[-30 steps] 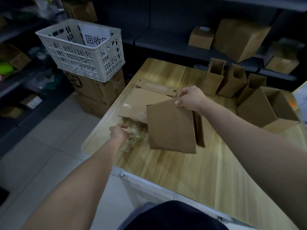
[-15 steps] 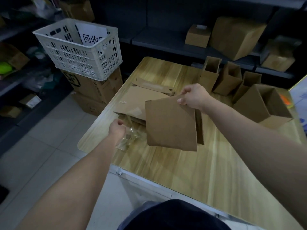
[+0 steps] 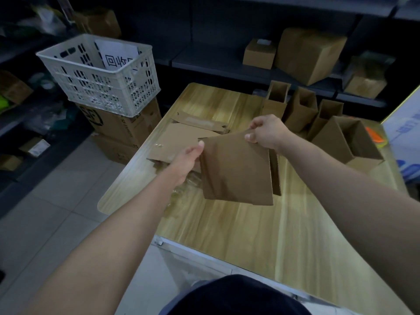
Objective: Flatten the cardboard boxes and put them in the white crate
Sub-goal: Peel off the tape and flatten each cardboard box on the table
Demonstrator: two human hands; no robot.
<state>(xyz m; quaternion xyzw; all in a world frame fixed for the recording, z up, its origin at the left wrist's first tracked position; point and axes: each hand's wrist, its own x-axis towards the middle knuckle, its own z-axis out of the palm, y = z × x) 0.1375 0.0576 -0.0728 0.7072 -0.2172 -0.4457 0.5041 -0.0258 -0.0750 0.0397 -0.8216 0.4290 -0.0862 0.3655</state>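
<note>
I hold a brown cardboard box (image 3: 236,169), nearly flat, above the wooden table (image 3: 250,223). My right hand (image 3: 266,133) grips its top right corner. My left hand (image 3: 188,159) is at its left edge, thumb against the top left corner; the fingers are hidden behind it. Flattened cardboard pieces (image 3: 179,139) lie on the table's left side behind the box. Several open upright boxes (image 3: 297,110) stand at the table's back right, with a larger open one (image 3: 347,142) beside them. The white crate (image 3: 100,76) sits left of the table on stacked cartons, a paper sign inside.
Crumpled clear plastic (image 3: 184,189) lies on the table near its left edge. Dark shelves behind hold closed cartons (image 3: 309,53). A white box (image 3: 406,137) and something orange (image 3: 375,137) are at the far right. Tiled floor lies left of the table.
My left hand has left the clear plastic and risen to the held box's left edge. My right hand kept its grip on the box, which stays above the table.
</note>
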